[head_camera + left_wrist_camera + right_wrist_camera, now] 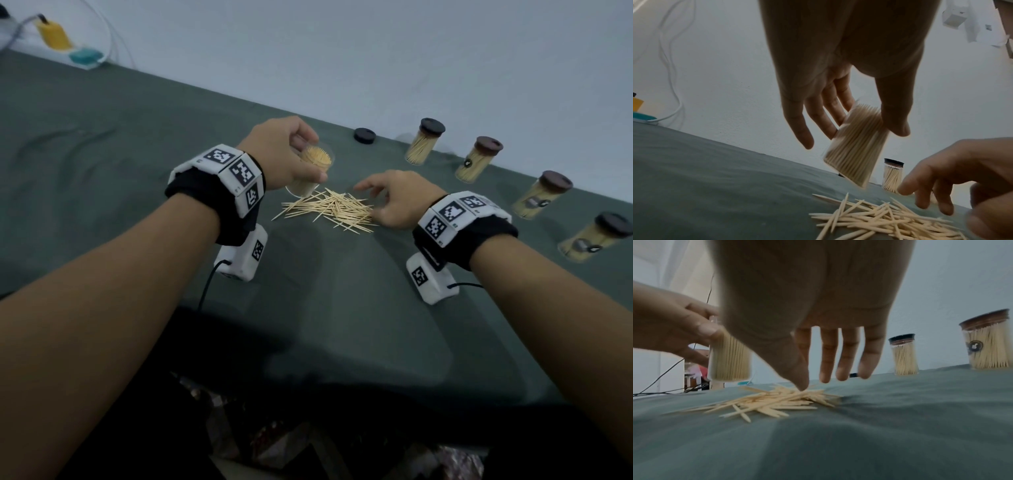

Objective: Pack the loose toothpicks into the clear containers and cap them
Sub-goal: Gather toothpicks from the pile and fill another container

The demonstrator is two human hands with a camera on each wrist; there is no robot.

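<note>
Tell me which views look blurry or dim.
Head view: dim overall, the capped containers at the right edge smeared and stretched. Left wrist view: the held container motion-blurred, with a pale halo. Right wrist view: the palm close and soft, the toothpicks fairly sharp.

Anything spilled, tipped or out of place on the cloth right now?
Loose toothpicks lie scattered on the green cloth under the right hand. The left hand holds the open container tilted and uncapped; its loose cap sits apart by the wall. The four capped containers stand upright.
</note>
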